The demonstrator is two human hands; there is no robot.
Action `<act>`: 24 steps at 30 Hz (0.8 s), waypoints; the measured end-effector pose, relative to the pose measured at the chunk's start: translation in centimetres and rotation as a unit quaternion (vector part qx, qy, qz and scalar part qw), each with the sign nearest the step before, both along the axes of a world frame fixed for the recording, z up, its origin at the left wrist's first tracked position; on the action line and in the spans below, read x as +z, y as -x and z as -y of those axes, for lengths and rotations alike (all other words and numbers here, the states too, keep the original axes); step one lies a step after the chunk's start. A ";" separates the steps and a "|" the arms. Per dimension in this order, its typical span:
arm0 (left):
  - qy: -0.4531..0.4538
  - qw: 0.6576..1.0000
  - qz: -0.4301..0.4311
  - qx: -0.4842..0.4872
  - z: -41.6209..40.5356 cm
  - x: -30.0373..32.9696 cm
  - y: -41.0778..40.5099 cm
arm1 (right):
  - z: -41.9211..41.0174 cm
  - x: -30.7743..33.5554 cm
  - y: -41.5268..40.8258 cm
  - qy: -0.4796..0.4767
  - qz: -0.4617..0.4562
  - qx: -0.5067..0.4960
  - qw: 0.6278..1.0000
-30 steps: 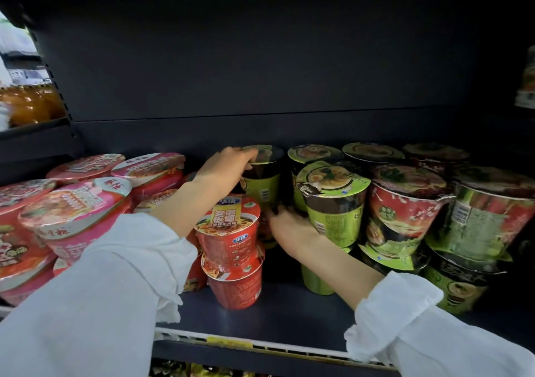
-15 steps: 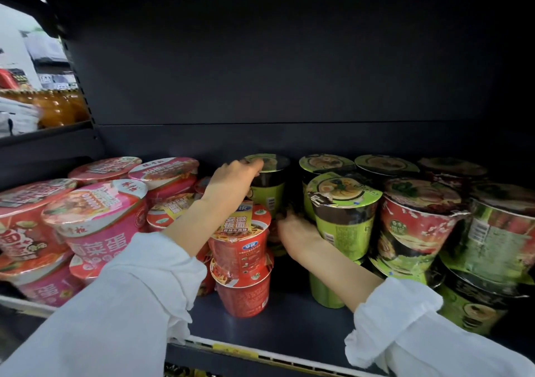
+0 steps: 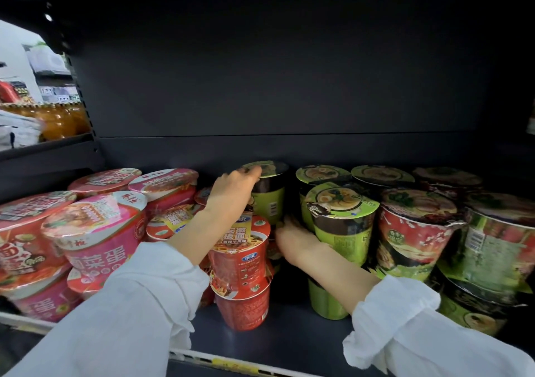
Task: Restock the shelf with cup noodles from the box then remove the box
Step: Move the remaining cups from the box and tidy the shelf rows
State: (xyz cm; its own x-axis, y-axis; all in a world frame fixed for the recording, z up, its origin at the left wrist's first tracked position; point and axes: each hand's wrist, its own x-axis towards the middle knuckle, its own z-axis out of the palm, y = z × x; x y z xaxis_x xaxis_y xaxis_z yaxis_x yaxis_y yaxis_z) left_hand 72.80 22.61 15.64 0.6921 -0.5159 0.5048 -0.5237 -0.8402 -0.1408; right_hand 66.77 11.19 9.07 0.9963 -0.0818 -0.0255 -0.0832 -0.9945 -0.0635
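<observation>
Where the shelf [image 3: 289, 345] front edge runs nearest, bare dark deck noted between the two white sleeves; box not in view anywhere, so removal judged still outstanding.

Just behind that edge, two red cups [image 3: 241, 272] stacked one on the other, upright, standing free of either hand; pink bowls [image 3: 95, 232] stacked at left, some tilted; green cups [image 3: 338, 226] and red-and-green cups [image 3: 417, 232] stacked two high at right, several top ones leaning.

Further in, right hand [image 3: 295, 240] reaching low into the gap between the red stack and the front green stack; fingertips hidden behind the cups, so grip cannot be told; what is touched there, if anything, not visible.

Further still, left hand [image 3: 234, 191] reaching over the red stack, fingers curled round the upper left side and lid edge of a green cup [image 3: 267, 194]; clamped on it as far as can be seen; cup upright, in the back row, close to the rear panel, apparently seated on something below that is hidden.

Judged stage: seating this cup into the rear row; much of the shelf already filled; open deck remaining at front centre, room for more cups; number left in the box unknown; box still to be taken away.

Beyond, at far left, orange bottles [image 3: 58, 119] on a neighbouring shelf, blurred.
</observation>
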 end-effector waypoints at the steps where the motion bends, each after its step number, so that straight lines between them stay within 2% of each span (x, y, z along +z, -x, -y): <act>1: 0.001 1.000 -0.001 0.001 -0.2 0.0 -0.1 | -0.1 0.0 0.1 0.014 0.027 0.001 1.000; 4: -0.004 1.000 -0.005 0.002 -0.3 -0.4 -0.2 | -0.5 -0.1 0.4 0.028 0.057 0.014 0.998; 12: 0.004 1.000 -0.016 -0.015 -0.8 -0.9 -0.7 | 0.3 -0.8 0.7 0.045 -0.012 -0.010 0.999; 17: 0.021 0.999 -0.006 -0.044 -0.8 -0.9 -0.6 | -0.1 -0.8 1.6 0.042 0.033 -0.003 0.999; 24: 0.014 0.999 -0.002 -0.030 -0.1 -0.9 -0.8 | 0.2 -0.9 0.7 -0.004 -0.009 0.008 1.000</act>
State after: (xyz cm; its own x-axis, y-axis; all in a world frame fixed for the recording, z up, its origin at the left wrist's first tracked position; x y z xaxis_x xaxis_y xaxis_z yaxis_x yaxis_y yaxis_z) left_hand 73.56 22.72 14.77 0.6623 -0.5416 0.5178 -0.5733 -0.8112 -0.1152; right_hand 66.10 10.99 8.16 0.9968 -0.0659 -0.0446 -0.0690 -0.9951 -0.0703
